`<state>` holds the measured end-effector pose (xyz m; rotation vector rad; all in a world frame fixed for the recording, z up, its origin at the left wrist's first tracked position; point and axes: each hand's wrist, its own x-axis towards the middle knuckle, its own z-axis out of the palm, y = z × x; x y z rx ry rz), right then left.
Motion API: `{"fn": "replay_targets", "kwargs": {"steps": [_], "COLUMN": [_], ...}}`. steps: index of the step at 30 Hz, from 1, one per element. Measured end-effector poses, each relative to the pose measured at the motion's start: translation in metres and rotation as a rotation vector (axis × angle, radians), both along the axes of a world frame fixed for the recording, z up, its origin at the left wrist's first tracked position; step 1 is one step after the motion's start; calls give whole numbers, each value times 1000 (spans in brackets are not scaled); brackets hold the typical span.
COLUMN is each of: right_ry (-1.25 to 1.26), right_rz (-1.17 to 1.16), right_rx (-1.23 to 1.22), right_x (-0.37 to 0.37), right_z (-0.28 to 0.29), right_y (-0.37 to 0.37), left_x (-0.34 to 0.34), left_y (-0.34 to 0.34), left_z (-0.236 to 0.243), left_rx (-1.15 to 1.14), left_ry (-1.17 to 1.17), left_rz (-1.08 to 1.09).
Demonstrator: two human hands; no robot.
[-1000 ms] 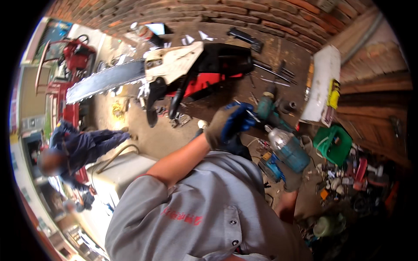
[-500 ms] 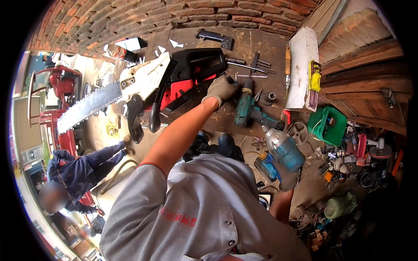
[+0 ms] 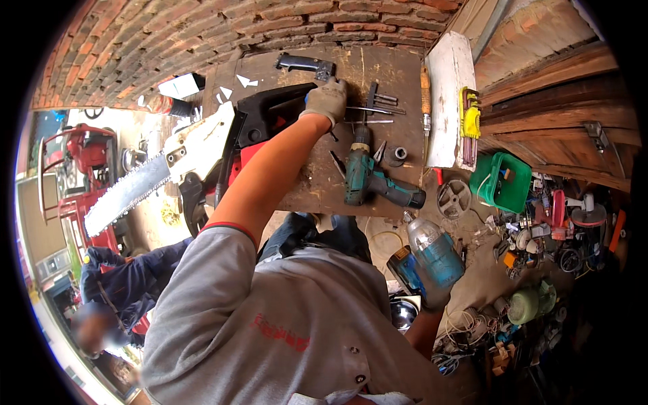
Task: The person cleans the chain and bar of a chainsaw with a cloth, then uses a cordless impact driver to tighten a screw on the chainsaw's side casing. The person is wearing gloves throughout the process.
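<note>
My left hand (image 3: 326,102), in a tan glove, is over the bench beside the rear handle of a red and black chainsaw (image 3: 275,101). Its fingers look closed, but what they hold is hidden; a thin screwdriver shaft (image 3: 374,109) emerges beside them. Low on the right, my gloved right hand (image 3: 437,295) grips a blue cordless impact wrench (image 3: 439,260) with a silver nose, pointing toward the bench. Between the hands, a green drill (image 3: 361,172) lies on the wood. A black handle-shaped part (image 3: 305,64) rests beyond my left hand.
A socket (image 3: 396,156) sits beside the drill. Yellow-held hex keys (image 3: 470,116) lie on a white board (image 3: 449,101) at the right. A green bucket (image 3: 501,181) and loose parts stand beyond. The saw's toothed bar (image 3: 128,199) juts left. Another person (image 3: 131,277) is at lower left.
My left hand has moved farther across the bench, up to the screwdriver and the saw's rear handle. The whole view has shifted a little; the right hand still holds the impact wrench.
</note>
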<state>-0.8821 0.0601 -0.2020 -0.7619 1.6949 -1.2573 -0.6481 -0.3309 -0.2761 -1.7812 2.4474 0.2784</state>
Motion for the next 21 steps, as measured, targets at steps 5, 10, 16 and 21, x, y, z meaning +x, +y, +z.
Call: {"fn": "replay_targets", "kwargs": {"steps": [5, 10, 16, 21], "right_ry": [174, 128, 370, 434], "right_rz": [101, 198, 432, 564], "right_rx": [-70, -74, -243, -287], "right_x": [0, 16, 52, 92], "right_z": [-9, 18, 33, 59], "right_y": [-11, -42, -69, -76], "left_x": [6, 35, 73, 109], "left_y": [21, 128, 202, 229], "left_z": [35, 59, 85, 89], "left_rx": [157, 1363, 1417, 1282], "left_ry": [558, 1896, 2186, 2301], "left_rz": [366, 701, 797, 774]}}
